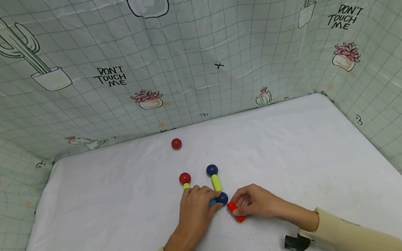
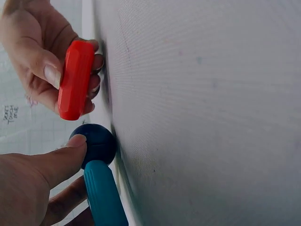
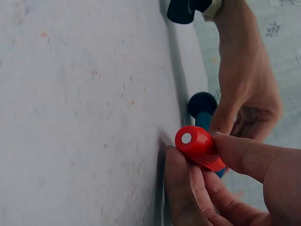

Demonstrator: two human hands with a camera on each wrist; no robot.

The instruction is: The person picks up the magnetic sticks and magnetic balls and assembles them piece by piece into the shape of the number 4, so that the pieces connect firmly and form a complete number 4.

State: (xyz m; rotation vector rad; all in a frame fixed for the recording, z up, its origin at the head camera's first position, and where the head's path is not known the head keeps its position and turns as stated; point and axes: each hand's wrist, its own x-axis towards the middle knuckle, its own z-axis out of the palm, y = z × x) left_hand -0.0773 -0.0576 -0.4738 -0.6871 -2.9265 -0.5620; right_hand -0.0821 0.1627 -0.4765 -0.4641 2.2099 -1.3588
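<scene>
My left hand [image 1: 198,209] pinches a dark blue ball [image 2: 99,145], its thumb on the ball's side. A light blue rod [image 2: 104,193] meets that ball, partly covered by the hand in the head view. From the same ball a yellow-green rod [image 1: 216,183] leads away to another dark blue ball [image 1: 212,169]. Beyond my left fingers, a red ball [image 1: 184,178] tops a second yellow-green rod [image 1: 186,186], mostly hidden. My right hand [image 1: 256,202] holds a red rod [image 2: 76,80] between thumb and fingers, apart from the pinched ball. The rod's end shows a pale disc in the right wrist view.
A loose red ball [image 1: 176,143] lies near the far edge of the white-covered table [image 1: 288,141]. Patterned cloth [image 1: 187,47] hangs behind and at both sides. Black wrist devices [image 1: 297,243] sit below both forearms.
</scene>
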